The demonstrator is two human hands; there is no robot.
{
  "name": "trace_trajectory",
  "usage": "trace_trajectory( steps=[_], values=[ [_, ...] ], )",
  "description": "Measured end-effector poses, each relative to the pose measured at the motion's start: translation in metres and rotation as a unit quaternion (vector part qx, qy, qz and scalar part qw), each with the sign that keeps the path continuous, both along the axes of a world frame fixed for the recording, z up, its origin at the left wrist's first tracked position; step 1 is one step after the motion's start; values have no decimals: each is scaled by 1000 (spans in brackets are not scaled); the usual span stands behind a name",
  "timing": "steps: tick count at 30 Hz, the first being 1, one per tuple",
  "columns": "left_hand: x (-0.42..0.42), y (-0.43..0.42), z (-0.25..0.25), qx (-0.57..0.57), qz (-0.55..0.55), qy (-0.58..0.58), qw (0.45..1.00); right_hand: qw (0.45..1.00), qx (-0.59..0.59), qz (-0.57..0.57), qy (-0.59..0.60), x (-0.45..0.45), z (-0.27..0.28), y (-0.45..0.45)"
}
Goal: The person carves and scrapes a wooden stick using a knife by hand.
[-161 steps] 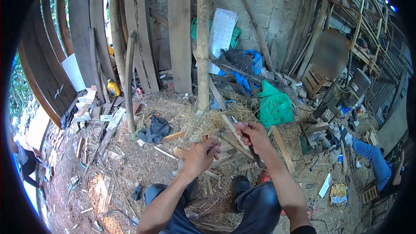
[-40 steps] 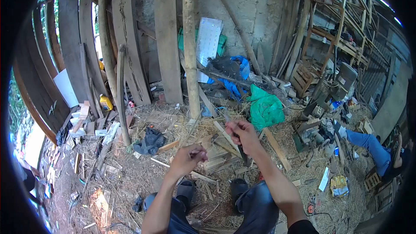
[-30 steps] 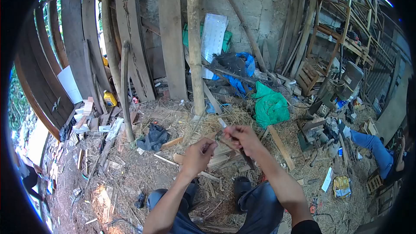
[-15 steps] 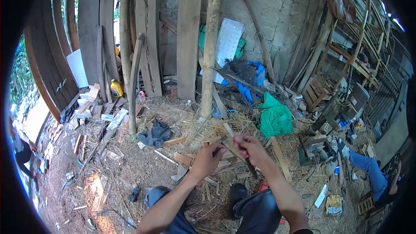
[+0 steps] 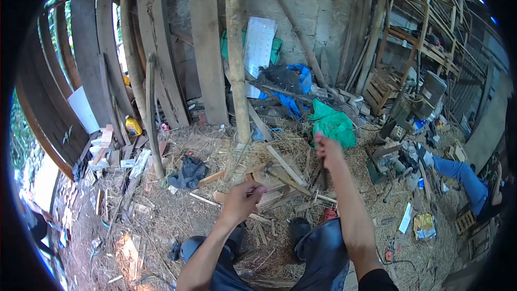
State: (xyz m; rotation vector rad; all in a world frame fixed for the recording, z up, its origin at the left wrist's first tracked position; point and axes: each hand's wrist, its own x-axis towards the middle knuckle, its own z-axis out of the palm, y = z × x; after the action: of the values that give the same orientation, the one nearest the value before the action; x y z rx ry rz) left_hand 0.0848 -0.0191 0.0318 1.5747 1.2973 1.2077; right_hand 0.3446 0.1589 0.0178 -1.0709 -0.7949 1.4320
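Note:
My left hand (image 5: 240, 202) is above the wood pieces, its fingers curled and pressed together; anything between them is too small to tell. My right hand (image 5: 329, 153) is raised further forward and to the right, in front of the green plastic bag (image 5: 334, 124). Its fingers are closed but blurred. A dark narrow shape shows just below it, and what the hand grips cannot be made out. Beneath and between the hands, a hammer-like tool (image 5: 285, 179) and a pale wooden strip (image 5: 286, 166) lie over scrap wood and straw.
A bamboo post (image 5: 237, 75) stands ahead, with a black cloth or bag (image 5: 187, 172) to its left. A yellow bottle (image 5: 133, 126) is near leaning boards. One person's jeans-clad leg (image 5: 458, 170) shows at right; another person is partly visible at the left edge.
My right hand has moved forward and right, away from my left hand. The pale blade-like tip above its fingers no longer shows. My left hand stays curled; the view has shifted.

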Motion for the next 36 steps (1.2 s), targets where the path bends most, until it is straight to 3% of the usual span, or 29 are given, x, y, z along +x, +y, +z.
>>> trace_trajectory(
  steps=[3,4,5,7,8,11,13,15,21,23,27,30,36],
  values=[
    [-20,12,1,-60,46,8,997,998,48,-40,29,12,-3,-11],
    [-23,19,-3,-1,93,79,993,1000,19,16,-14,6,-3,-22],
    [-24,21,-6,-4,101,77,992,999,17,24,-17,-5,-3,-30],
    [-20,23,-4,56,115,88,988,965,158,51,-204,-33,-3,-40],
    [-16,20,-2,30,115,72,990,938,215,43,-267,-41,-1,-44],
    [-9,20,-6,88,97,64,989,936,224,50,-268,-57,9,-57],
    [-8,20,-7,64,86,74,992,944,209,76,-244,-64,22,-69],
    [-6,22,-5,45,75,84,993,956,234,94,-151,-70,23,-71],
    [2,18,8,49,77,125,988,939,230,78,-243,-69,27,-74],
    [4,18,8,140,65,141,978,938,242,72,-239,-70,27,-73],
    [8,13,13,87,74,134,984,934,247,27,-258,-76,28,-76],
    [6,14,13,99,76,101,987,956,232,13,-179,-84,32,-81],
    [1,16,0,174,70,134,973,962,206,64,-168,-87,25,-78]
  ],
)
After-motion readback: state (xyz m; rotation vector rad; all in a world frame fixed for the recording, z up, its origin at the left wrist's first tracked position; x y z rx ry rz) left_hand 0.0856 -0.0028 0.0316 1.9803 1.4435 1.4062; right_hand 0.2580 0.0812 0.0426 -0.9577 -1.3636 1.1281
